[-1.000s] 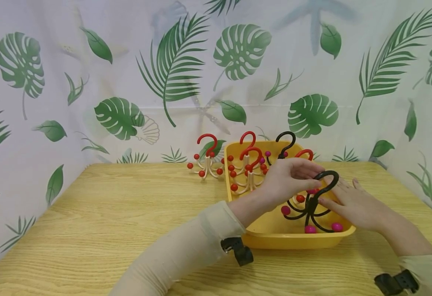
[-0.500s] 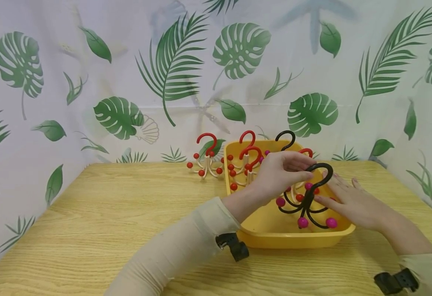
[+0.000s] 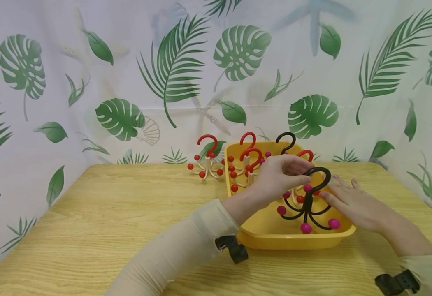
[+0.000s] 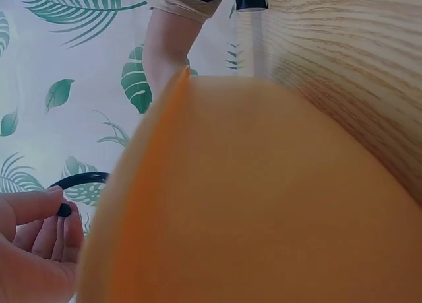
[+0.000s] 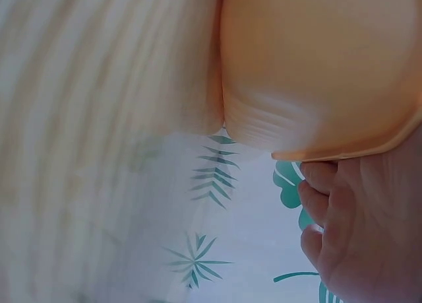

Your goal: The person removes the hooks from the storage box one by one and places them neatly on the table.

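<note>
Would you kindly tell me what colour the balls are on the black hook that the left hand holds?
The balls are bright pink, best seen in the head view.

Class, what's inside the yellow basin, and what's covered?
Three red-hooked hangers and a rear black hanger show inside the yellow basin. The left hand, holding another black hanger, hides parts of those behind.

White leaf-printed backdrop (image 3: 208, 78) behind a yellowish wood-grain tabletop (image 3: 119, 209).
</note>
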### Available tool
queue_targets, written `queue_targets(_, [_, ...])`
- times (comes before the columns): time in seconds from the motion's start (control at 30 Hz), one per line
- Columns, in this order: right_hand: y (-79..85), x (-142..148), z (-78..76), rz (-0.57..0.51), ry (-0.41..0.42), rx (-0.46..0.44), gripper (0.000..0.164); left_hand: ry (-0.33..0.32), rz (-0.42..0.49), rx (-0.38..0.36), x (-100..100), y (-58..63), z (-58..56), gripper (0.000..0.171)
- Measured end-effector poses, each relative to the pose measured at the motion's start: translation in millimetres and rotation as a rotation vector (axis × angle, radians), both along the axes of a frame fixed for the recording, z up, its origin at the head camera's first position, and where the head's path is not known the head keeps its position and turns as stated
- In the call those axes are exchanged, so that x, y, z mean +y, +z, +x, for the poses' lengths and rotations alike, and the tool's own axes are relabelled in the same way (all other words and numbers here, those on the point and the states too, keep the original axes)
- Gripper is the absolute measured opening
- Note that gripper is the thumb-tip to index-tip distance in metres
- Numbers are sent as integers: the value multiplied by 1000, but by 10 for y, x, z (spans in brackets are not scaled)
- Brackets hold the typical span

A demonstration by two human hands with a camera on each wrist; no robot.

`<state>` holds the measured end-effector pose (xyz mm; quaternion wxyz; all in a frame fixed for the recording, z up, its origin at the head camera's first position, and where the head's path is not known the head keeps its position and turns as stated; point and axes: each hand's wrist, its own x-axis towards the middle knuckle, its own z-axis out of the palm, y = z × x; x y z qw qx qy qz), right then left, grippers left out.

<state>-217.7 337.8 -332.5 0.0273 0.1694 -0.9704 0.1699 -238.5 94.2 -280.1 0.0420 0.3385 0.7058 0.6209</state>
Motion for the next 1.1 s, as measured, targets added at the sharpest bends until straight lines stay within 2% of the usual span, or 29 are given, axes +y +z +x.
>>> queue_targets(0.27, [-5, -11, 19, -6, -7, -15, 64, 10, -25, -11, -47, -65, -19, 20])
queue_targets(0.5, [-15, 2, 15, 38, -21, -15, 69, 9, 26, 19, -134, -60, -40, 19])
queue_targets(0.6, [-21, 9, 11, 43, -21, -10, 69, 25, 43, 36, -194, -10, -39, 20])
queue_targets(0.8, [-27, 6, 7, 47, -19, -5, 70, 13, 108, 52, -345, 124, -39, 19])
queue_targets(1.1, [-8, -4, -12, 41, -18, -13, 71, 48, 161, 154, -706, 362, -95, 23])
